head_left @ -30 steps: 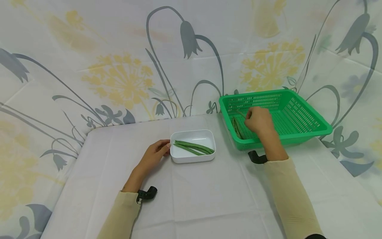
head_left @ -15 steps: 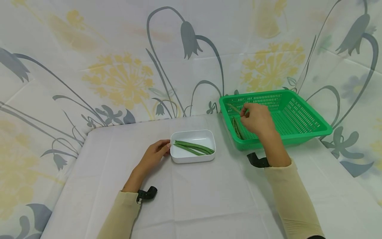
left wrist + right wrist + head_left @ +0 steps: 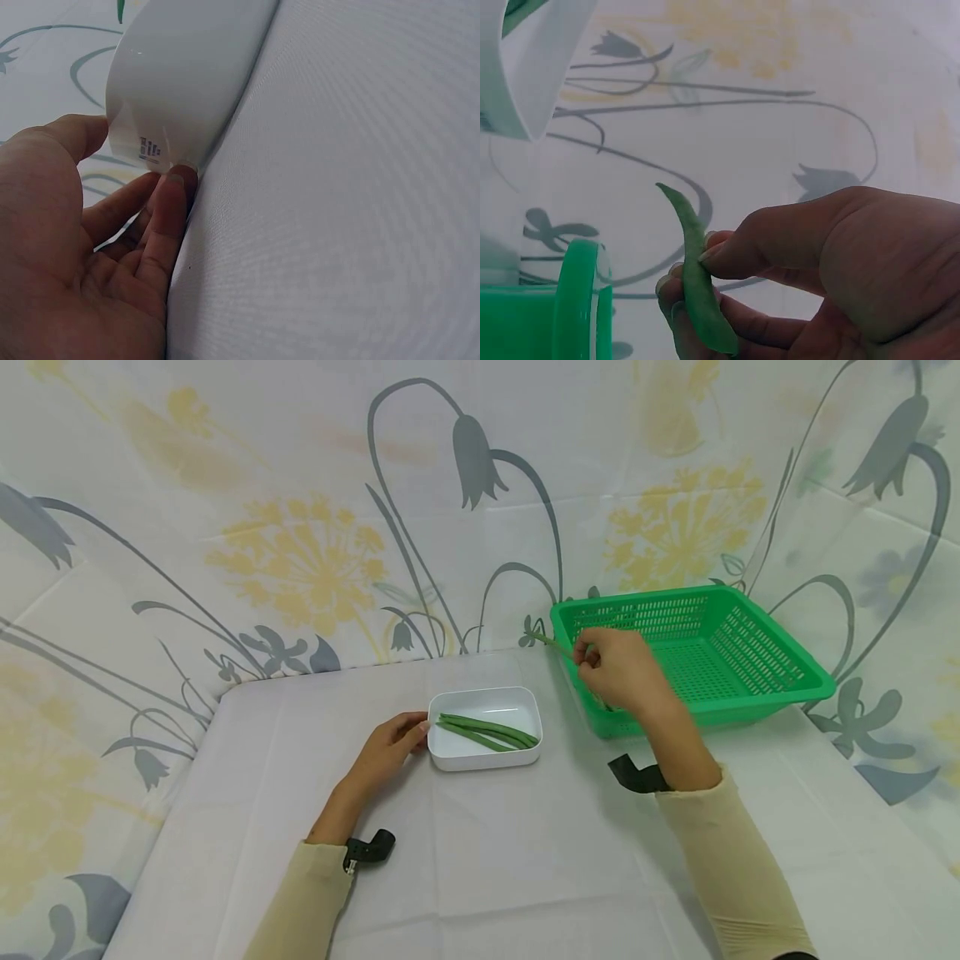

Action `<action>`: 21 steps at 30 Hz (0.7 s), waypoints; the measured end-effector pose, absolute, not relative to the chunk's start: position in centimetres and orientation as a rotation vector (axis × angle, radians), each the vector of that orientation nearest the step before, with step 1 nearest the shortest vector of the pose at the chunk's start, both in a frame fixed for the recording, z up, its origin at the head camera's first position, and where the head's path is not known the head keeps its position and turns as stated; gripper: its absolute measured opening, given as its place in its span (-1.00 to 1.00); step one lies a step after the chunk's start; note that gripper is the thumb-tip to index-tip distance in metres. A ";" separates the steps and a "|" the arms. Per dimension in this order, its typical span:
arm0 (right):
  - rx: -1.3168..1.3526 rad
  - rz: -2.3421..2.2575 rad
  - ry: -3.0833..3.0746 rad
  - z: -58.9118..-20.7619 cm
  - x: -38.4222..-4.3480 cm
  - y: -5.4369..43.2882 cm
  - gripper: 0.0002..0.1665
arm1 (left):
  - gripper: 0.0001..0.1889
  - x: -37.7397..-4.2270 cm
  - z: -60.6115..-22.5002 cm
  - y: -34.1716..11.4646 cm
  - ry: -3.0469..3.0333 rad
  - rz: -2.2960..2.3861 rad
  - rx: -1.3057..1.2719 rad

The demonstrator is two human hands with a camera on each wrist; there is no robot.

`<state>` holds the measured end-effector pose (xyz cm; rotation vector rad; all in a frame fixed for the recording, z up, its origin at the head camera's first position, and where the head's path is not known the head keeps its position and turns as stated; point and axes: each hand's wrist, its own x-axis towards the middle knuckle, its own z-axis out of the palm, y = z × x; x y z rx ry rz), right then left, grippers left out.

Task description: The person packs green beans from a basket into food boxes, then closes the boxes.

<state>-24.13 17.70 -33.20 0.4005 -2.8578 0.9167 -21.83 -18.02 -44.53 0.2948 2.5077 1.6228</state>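
My right hand point(image 3: 618, 668) pinches a green bean point(image 3: 697, 281) between thumb and fingers, over the left end of the green basket point(image 3: 761, 703). The bean's thin tip points up and left, past the basket's rim in the head view. A small white rectangular dish point(image 3: 483, 761) stands on the table with several green beans point(image 3: 491, 728) lying inside. At the dish's left end, my left hand point(image 3: 388, 747) holds it, thumb point(image 3: 90, 135) near the rim and fingertips point(image 3: 174, 195) low by its base. The right hand hides most of the beans left in the basket.
A white cloth point(image 3: 480, 868) covers the table, and a flower-printed sheet point(image 3: 300, 527) hangs behind it. The slatted basket stands at the back right, its near rim raised above the table. Black wrist mounts point(image 3: 637, 774) stick out from both wrists.
My right hand has lifted the green bean from inside the basket and moved left, toward the basket's left rim. The left hand and the white dish stay in place.
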 end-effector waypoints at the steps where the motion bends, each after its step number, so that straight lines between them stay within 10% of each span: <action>1: 0.415 0.913 -2.854 -33.3 -24.1 17.5 -0.81 | -0.53 -21.8 -44.5 -18.0 2.507 1.623 0.297; 21: 0.660 0.960 -2.846 -35.8 -23.7 13.2 -0.83 | -0.52 -21.8 -44.6 -18.1 2.501 1.629 0.303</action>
